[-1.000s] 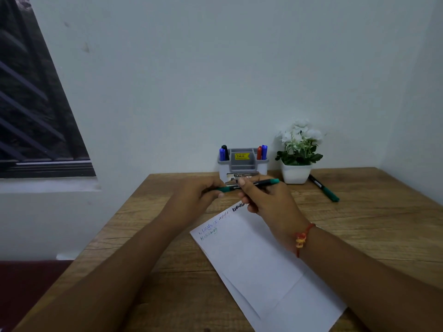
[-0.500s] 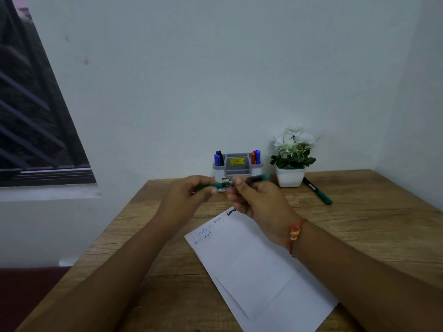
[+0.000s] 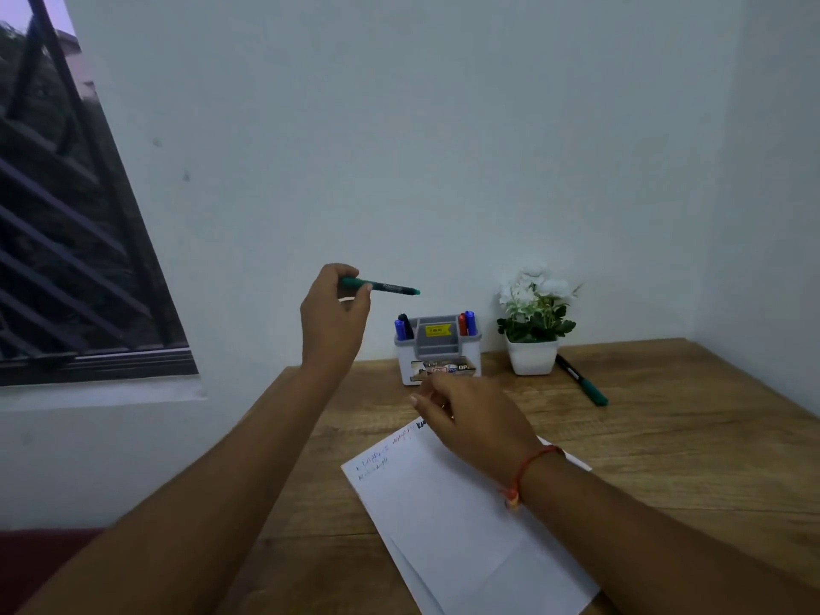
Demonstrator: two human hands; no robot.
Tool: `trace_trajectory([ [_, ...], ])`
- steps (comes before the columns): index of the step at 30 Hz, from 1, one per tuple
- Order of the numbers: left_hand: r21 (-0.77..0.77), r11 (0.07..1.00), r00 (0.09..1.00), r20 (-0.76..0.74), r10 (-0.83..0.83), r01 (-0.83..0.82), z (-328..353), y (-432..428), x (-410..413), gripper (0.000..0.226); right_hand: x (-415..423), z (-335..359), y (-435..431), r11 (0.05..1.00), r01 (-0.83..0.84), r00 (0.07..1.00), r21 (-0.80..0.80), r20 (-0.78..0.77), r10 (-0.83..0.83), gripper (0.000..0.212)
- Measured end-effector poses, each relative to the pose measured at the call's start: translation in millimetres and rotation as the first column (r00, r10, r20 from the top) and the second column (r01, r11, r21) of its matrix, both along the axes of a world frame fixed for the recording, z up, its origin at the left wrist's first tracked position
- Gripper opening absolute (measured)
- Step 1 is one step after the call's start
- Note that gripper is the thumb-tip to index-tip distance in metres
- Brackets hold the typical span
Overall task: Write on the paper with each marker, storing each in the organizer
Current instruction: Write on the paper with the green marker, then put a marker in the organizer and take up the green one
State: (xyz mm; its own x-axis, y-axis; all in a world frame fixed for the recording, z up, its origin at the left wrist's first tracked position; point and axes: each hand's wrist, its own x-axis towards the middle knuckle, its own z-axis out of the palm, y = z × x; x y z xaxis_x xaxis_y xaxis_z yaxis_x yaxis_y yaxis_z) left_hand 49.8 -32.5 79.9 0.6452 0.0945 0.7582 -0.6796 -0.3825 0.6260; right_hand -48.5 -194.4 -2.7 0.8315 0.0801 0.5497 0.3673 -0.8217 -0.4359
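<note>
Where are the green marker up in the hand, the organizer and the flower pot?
held green marker (image 3: 386,287), head view, middle of barrel.
organizer (image 3: 437,348), head view, grey front wall.
flower pot (image 3: 531,357), head view, white front side.

Yellow sticker on the organizer: dark print, too small to read. Front label on the organizer: white "OP" legible at its right end, rest blurred. Green marker barrel: white print, unreadable. Paper: handwritten scribbles in blue, red and green at the far edge, illegible. Bold black word starts with "K", rest hidden.
</note>
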Motion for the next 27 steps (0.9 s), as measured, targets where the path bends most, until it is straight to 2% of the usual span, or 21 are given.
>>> trace_trajectory([
  [7,0.222,0.973,0.998,0.009,0.061,-0.062,-7,-17,44,0.023,2,0,0,0.992,0.038,0.999,-0.120,0.035,-0.034,0.037],
  [17,0.480,0.877,0.994,-0.074,0.082,-0.037,-37,-26,61,0.027,4,0,-1,0.988,0.024,0.998,-0.156,0.060,-0.015,0.037],
  [21,0.476,0.880,0.985,-0.147,0.087,-0.007,-46,-20,57,0.033,6,-1,-3,0.986,0.033,0.998,-0.166,0.059,-0.024,0.039],
  [24,0.415,0.908,0.988,-0.113,0.108,-0.052,-49,-14,41,0.031,5,1,-3,0.984,0.054,0.998,-0.167,0.034,-0.049,0.041],
  [27,0.381,0.924,0.994,-0.084,0.074,-0.037,-56,-6,13,0.026,4,6,-8,0.987,0.138,0.989,-0.082,0.055,-0.134,0.037],
])
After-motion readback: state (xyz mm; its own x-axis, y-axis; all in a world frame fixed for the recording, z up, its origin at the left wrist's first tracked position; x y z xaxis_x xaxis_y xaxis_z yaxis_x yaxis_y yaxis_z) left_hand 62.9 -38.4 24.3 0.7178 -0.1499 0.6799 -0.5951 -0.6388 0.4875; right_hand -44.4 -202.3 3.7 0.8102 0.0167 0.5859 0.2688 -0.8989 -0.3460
